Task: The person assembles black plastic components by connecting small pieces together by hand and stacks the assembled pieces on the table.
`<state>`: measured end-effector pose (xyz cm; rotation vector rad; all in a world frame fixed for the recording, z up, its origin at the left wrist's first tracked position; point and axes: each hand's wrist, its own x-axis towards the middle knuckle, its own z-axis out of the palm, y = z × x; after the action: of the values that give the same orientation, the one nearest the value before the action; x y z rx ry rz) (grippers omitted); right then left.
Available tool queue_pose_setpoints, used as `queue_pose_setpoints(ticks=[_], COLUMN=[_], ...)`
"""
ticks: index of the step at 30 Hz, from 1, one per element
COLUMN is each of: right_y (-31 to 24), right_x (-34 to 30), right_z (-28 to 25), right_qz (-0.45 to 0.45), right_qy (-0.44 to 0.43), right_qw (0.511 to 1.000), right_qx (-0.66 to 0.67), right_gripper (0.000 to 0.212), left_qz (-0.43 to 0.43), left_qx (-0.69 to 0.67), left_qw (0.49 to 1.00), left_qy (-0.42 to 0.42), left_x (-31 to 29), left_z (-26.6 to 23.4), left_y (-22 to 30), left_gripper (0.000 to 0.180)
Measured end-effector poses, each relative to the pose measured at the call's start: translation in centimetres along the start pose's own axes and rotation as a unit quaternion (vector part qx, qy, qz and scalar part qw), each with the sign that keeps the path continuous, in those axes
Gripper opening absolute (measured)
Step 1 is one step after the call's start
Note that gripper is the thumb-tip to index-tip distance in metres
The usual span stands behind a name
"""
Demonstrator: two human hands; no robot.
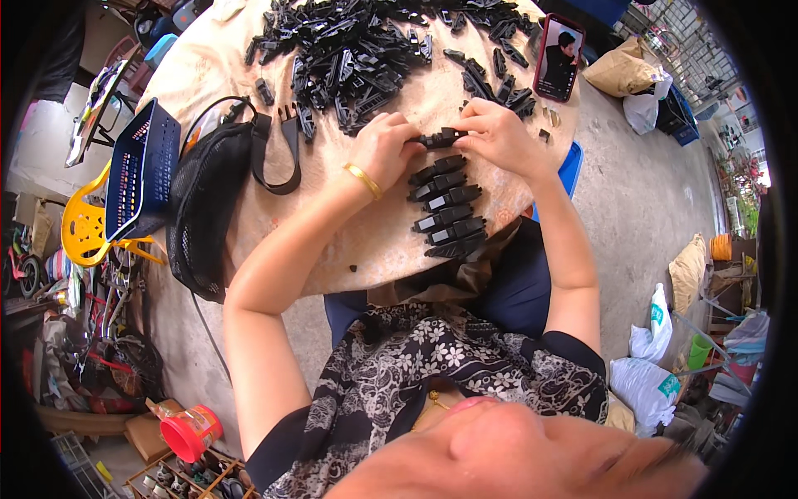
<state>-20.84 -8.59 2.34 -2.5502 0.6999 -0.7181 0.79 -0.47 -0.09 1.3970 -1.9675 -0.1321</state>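
Between my two hands is a small black plastic part (pixel 439 139), held level above the table. My left hand (pixel 385 151) pinches its left end, and my right hand (pixel 497 137) grips the right end. Just below, toward me, several similar black plastic parts lie side by side in a column (pixel 449 200) on the cloth. Beyond my hands a large heap of loose black plastic parts (pixel 349 62) spreads over the far side of the round table (pixel 320 237). A smaller cluster of them (pixel 499 83) lies beyond my right hand.
A phone (pixel 559 58) showing a picture stands at the table's far right. On the left are a black mesh bag (pixel 212 195) with a strap and a dark blue basket (pixel 145 170) on a yellow chair (pixel 83 220). A blue plastic edge (pixel 570 170) shows beside the table at right.
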Motion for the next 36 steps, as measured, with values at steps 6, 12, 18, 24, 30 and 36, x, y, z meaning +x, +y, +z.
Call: queue_pose_setpoints(ticks=[6, 12, 18, 24, 30, 36], right_y=[-0.6, -0.3, 1.4, 0.7, -1.8, -0.6], right_x=[0.6, 0.7, 0.7, 0.4, -0.7, -1.3], right_z=[1.6, 0.8, 0.8, 0.8, 0.5, 0.9], right_qz=[-0.05, -0.023, 0.021, 0.016, -0.022, -0.03], right_qy=[0.016, -0.03, 0.107, 0.064, 0.032, 0.078], right_qw=[0.998, 0.994, 0.965, 0.973, 0.974, 0.994], right_qx=[0.031, 0.102, -0.239, -0.22, -0.221, -0.065], right_gripper=[0.021, 0.019, 0.022, 0.018, 0.019, 0.019], left_qz=[0.024, 0.041, 0.012, -0.02, 0.009, 0.17], left_qx=[-0.018, -0.074, 0.204, 0.188, 0.035, 0.077], left_qw=[1.0, 0.992, 0.972, 0.978, 0.998, 0.982], left_qy=[-0.005, -0.098, 0.12, 0.09, 0.043, 0.005], left_x=[0.0, 0.1, 1.4, 1.3, 1.1, 0.1], left_z=[0.2, -1.0, -1.9, -2.1, -1.8, -0.7], left_y=[0.1, -0.2, -1.0, -3.4, -1.4, 0.8], left_gripper=[0.015, 0.016, 0.026, 0.021, 0.028, 0.031])
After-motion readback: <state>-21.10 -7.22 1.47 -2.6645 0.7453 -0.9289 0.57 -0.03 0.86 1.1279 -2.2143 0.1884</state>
